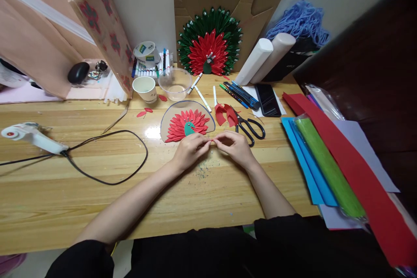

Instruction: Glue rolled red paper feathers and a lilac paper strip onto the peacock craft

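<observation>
My left hand [191,151] and my right hand [237,149] meet over the table, fingertips pinched at a small red piece [213,140]. Most of that piece is hidden by the fingers, so its shape is unclear. Just behind my left hand lies a cardboard half-round with a blue edge [165,122], bearing a peacock with red petal-like feathers [176,127] and a green body [188,128]. Scraps of red sheet [221,115] and black-handled scissors [248,128] rest beyond my right hand.
A glue gun [35,137] with a looped cord is at left. Behind stand a paper cup [145,90], a clear bowl [175,82] and a green-and-red peacock [195,26]. Pens [239,95], a phone [267,100] and coloured sheets [345,147] lie right.
</observation>
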A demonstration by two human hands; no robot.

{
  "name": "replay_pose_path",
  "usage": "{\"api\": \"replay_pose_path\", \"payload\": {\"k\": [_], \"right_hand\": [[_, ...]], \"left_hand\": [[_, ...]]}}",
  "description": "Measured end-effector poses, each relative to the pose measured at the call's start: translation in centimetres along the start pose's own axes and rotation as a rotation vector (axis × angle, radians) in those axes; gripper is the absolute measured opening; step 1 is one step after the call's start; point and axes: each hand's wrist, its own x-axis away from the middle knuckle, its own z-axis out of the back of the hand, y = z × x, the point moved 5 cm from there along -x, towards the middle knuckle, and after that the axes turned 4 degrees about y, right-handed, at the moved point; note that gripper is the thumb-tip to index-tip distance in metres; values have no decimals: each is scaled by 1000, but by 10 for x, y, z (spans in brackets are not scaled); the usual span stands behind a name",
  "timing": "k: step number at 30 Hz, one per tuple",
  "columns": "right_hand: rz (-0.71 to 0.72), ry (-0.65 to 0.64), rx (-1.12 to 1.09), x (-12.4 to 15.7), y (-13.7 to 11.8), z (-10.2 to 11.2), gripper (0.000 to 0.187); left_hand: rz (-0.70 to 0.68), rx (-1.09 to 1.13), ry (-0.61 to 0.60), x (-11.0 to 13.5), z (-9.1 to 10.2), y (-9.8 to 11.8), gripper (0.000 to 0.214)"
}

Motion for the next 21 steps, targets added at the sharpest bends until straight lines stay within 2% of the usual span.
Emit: {"api": "replay_pose_path", "payload": {"k": [7,12,19,21], "right_hand": [[-9,-5,36,0,-1,0,13],[-62,44,1,0,5,3,15],[-103,117,-51,-1,13,11,15],[-117,98,-74,-1,13,9,16]], "left_hand": [[64,20,-18,-1,-2,-3,14],[103,-7,6,-1,-1,-5,14],[107,-18,87,-1,6,-5,12],[84,-1,78,-1,5,-4,16]]}}
